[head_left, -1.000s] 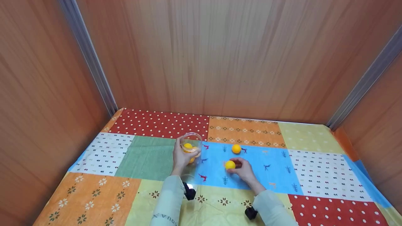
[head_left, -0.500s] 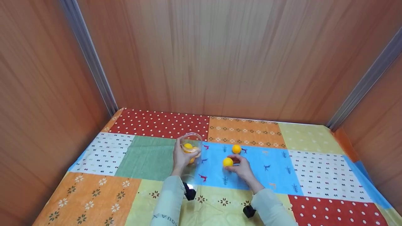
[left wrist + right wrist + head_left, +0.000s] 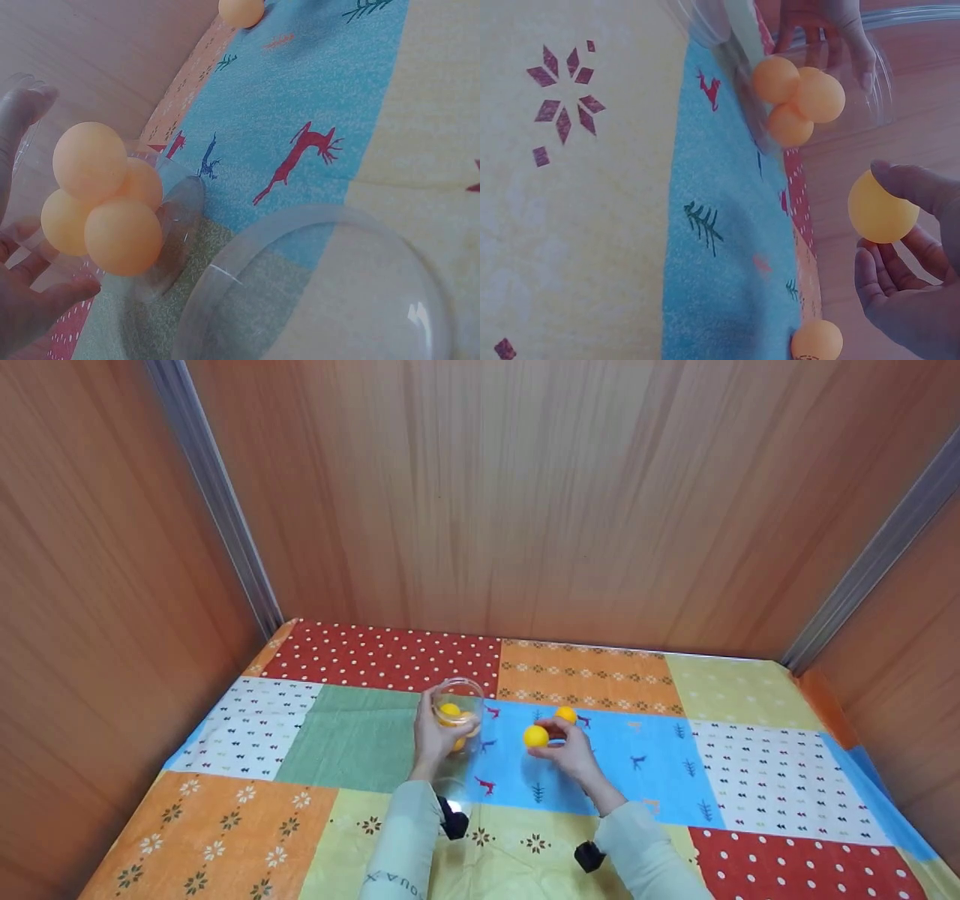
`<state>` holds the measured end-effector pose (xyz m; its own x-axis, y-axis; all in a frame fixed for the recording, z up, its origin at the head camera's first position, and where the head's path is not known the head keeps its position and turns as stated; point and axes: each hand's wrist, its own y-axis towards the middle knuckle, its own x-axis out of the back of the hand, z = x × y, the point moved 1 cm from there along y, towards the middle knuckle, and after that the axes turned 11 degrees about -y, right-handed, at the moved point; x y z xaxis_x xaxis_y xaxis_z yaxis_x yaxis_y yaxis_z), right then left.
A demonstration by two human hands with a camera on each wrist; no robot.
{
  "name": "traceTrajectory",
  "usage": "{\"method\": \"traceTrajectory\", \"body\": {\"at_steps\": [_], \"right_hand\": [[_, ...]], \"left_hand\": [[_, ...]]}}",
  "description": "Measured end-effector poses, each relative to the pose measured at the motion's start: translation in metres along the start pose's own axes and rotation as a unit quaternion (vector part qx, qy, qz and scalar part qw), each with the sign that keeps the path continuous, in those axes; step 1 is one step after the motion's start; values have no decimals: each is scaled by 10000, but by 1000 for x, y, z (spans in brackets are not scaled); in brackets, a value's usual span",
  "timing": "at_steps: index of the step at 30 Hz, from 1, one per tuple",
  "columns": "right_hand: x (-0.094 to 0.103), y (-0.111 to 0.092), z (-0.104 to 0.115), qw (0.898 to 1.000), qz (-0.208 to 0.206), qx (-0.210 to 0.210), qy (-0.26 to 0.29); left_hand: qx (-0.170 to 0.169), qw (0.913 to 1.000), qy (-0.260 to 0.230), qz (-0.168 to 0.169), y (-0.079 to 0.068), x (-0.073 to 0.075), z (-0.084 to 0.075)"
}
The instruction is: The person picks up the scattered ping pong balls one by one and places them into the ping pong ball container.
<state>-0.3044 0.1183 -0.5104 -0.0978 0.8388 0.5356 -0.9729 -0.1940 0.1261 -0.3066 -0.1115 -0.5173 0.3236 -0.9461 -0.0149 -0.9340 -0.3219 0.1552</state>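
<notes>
My left hand [image 3: 431,741] grips a clear plastic jar [image 3: 184,232] standing on the cloth. Several orange ping-pong balls [image 3: 124,238] are piled inside it, seen through its wall in both wrist views. To the right of the jar, my right hand [image 3: 574,755] pinches one more ping-pong ball [image 3: 882,209] between thumb and fingertips, raised above the blue patch. Just behind that hand a loose ping-pong ball [image 3: 566,714] lies on the cloth, partly covered in the head view. A clear round lid [image 3: 397,247] lies on the near side of the jar.
A patchwork tablecloth [image 3: 375,742] covers the table. Wood-grain panels [image 3: 525,510] rise behind and on both sides, with grey metal posts [image 3: 217,495] at the corners. Black wrist devices [image 3: 589,856] are at both sleeves.
My right hand has moved left and slightly away from me, lifting its ping-pong ball closer to the jar. My left hand and the jar have stayed where they were.
</notes>
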Motion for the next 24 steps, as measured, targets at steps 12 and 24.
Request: {"method": "traceTrajectory", "body": {"at_steps": [12,24], "right_hand": [[0,9,21,9998,-74,158,-103],[-4,15,50,9996,-26,289,-31]], "left_hand": [[106,9999,38,11,0,0,1],[144,9998,116,-80,1,-2,0]]}}
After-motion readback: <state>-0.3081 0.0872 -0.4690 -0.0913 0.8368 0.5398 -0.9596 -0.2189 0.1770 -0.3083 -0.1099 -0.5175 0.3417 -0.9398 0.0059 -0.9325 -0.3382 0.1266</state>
